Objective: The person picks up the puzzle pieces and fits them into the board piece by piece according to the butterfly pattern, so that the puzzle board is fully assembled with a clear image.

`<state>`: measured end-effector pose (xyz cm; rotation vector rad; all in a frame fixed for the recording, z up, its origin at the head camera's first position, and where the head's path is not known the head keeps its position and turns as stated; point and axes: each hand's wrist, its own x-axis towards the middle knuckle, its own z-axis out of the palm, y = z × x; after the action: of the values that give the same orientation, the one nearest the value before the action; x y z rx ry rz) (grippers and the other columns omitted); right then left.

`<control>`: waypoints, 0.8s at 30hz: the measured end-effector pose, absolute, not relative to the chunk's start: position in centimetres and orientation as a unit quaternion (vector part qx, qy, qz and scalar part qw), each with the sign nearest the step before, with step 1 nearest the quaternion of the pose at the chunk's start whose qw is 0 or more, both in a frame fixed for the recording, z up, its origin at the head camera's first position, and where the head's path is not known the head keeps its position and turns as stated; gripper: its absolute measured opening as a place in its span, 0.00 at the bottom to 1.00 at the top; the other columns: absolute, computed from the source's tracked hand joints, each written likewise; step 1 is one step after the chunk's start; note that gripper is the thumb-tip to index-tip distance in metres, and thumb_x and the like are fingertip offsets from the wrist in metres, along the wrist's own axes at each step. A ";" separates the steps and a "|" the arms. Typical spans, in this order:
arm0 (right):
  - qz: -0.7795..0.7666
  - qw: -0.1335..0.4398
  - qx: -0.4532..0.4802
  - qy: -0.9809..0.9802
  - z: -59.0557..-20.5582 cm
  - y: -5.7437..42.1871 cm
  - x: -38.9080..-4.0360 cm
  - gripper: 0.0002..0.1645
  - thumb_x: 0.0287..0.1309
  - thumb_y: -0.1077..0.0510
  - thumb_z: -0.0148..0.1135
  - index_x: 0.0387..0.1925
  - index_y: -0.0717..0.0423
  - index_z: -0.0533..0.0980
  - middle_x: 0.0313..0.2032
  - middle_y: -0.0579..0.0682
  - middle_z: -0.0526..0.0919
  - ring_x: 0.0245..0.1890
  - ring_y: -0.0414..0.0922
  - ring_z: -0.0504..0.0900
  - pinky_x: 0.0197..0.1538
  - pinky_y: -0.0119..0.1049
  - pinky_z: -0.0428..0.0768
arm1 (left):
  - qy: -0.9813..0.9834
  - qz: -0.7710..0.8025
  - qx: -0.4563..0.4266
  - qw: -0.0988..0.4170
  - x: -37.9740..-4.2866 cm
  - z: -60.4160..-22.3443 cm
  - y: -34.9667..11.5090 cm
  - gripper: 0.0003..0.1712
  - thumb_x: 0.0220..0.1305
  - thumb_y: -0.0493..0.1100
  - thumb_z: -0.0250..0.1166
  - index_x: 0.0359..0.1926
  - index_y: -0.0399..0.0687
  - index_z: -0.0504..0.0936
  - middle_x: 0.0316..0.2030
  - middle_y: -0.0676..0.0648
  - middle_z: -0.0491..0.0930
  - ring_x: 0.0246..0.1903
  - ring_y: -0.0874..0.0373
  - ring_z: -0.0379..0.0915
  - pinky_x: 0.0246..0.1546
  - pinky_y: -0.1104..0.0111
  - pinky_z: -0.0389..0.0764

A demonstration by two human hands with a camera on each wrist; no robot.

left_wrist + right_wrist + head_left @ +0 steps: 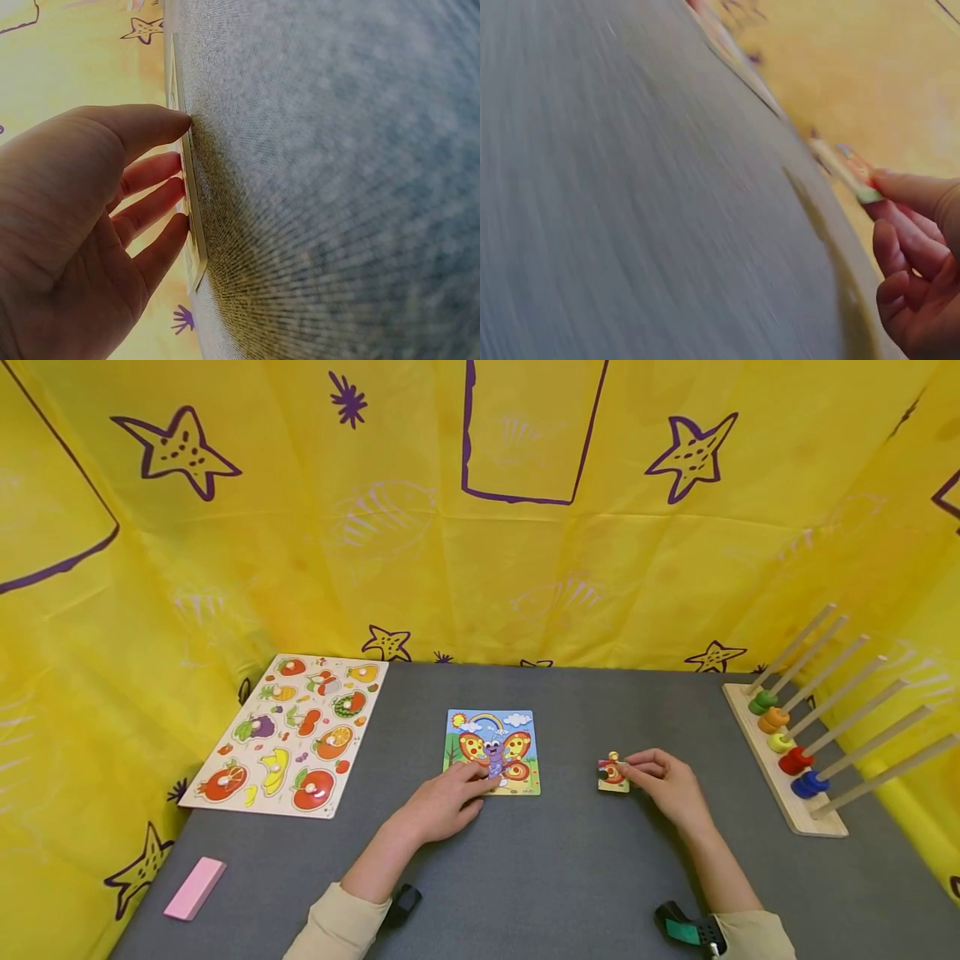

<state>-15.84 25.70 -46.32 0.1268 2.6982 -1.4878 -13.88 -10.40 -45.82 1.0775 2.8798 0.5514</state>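
A square butterfly jigsaw puzzle (517,727) lies on the grey table in the middle of the head view. My left hand (442,802) rests over its lower left part, which it hides. In the left wrist view the fingertips touch the puzzle's face, and the thumb (150,127) is right at its edge. To the right of the puzzle, my right hand (671,785) pinches a jigsaw piece (612,774) between thumb and fingers. The piece bears a red and yellow wing and a knob at its top. In the right wrist view this piece (847,172) is held tilted above the table, slightly blurred.
A fruit peg puzzle board (300,735) lies at the back left, with a pink block (195,888) nearer me. On the right stands a wooden peg stacker (780,777) with upright rods and coloured rings. A yellow cloth (420,568) hangs behind the table (540,877).
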 end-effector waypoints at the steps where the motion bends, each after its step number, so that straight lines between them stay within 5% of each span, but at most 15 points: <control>1: -0.500 0.036 0.037 0.865 -46.4 24.8 -16.0 0.25 0.57 0.46 0.70 0.46 0.61 0.79 0.34 0.50 0.87 0.32 0.39 0.80 0.36 0.31 0.74 | 0.922 0.177 0.345 0.009 -13.9 -45.8 -10.4 0.23 0.67 0.40 0.61 0.63 0.49 0.77 0.55 0.45 0.74 0.54 0.52 0.70 0.48 0.56 0.77; 11: -0.531 0.058 -0.014 0.845 -47.2 16.5 -17.5 0.17 0.52 0.48 0.74 0.36 0.57 0.82 0.28 0.47 0.87 0.31 0.42 0.80 0.36 0.34 0.71 | 0.921 0.171 0.351 -0.004 -14.0 -46.1 -10.4 0.22 0.67 0.41 0.61 0.62 0.52 0.79 0.54 0.45 0.74 0.53 0.51 0.70 0.48 0.56 0.77; 24: -0.443 -0.017 -0.086 0.892 -47.7 13.4 -18.5 0.10 0.49 0.54 0.76 0.26 0.50 0.81 0.24 0.41 0.81 0.25 0.38 0.76 0.31 0.33 0.70 | 0.920 0.166 0.354 -0.005 -14.0 -46.1 -10.4 0.23 0.68 0.41 0.61 0.63 0.52 0.77 0.53 0.45 0.74 0.52 0.52 0.70 0.48 0.57 0.77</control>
<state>-18.48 13.44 -47.75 -0.2716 2.8350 -1.4060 -14.05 -10.40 -46.14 1.1156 2.9015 0.5219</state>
